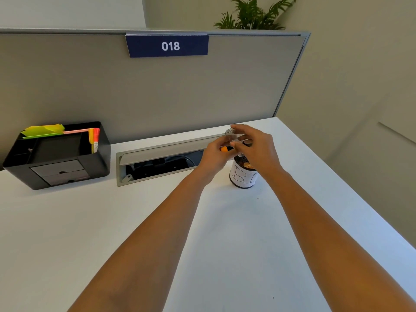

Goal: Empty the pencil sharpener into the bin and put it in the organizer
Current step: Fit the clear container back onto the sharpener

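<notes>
Both hands meet over the bin point(243, 179), a small dark cup with a white paper label, standing on the white desk point(90, 233). The left hand point(216, 154) pinches the orange sharpener part point(224, 149); the right hand point(256, 145) holds its clear case point(231, 135) just above. Shavings show inside the bin. Behind, a grey cable tray point(157, 163) lies open. Well to the left stands the black organizer point(94, 163) with sticky notes point(42, 130) and markers point(95, 137). A blue sign point(167, 45) on the partition reads 018.
</notes>
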Motion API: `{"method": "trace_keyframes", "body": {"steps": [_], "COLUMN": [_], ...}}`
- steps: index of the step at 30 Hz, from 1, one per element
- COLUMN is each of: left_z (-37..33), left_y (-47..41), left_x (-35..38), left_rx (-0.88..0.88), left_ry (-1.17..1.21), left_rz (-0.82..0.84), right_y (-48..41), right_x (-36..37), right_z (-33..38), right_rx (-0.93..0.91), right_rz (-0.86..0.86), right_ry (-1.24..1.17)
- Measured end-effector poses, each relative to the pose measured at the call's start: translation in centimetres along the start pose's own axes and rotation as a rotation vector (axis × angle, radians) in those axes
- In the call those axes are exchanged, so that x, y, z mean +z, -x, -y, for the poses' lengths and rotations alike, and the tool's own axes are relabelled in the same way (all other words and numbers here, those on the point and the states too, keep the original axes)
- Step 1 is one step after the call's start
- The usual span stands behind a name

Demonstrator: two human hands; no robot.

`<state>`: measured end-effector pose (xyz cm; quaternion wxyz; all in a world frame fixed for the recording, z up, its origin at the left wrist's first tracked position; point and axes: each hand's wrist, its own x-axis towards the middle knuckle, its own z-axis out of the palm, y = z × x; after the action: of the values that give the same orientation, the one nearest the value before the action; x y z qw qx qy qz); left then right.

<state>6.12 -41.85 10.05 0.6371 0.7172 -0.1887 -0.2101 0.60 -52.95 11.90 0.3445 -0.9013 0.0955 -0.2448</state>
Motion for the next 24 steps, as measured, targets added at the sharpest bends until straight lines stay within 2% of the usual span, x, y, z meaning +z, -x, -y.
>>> {"method": "trace_keyframes", "body": {"steps": [3,8,12,21,24], "left_z": [0.1,-0.8,-1.2,-1.1,-1.1], "left_y": [0.3,1.4,2.5,5.5,6.7], "left_x": [-0.9,-2.7,-4.4,-9.1,-10.8], "left_rx": [-0.034,-0.233,-0.295,-0.266,-0.264], "left_ry": [0.144,0.548,0.765,0.937,0.97], "left_rz": [-0.013,0.011,-0.018,-0.224,-0.22], "right_y": [-0.5,-0.7,-0.1,2.4,3.4], "right_x": [0.0,0.3,1.2,5.1,7.1], "right_z": [1.5,2.9,3.5,8.0,10.4], "right_rx": [-0.053,0.11,0.168,0.279,0.279], "right_rz": [0.067,-0.014,0.044,0.262,0.303], "right_ry": [-0.017,-0.245,-0.327,-0.418,-0.417]}}
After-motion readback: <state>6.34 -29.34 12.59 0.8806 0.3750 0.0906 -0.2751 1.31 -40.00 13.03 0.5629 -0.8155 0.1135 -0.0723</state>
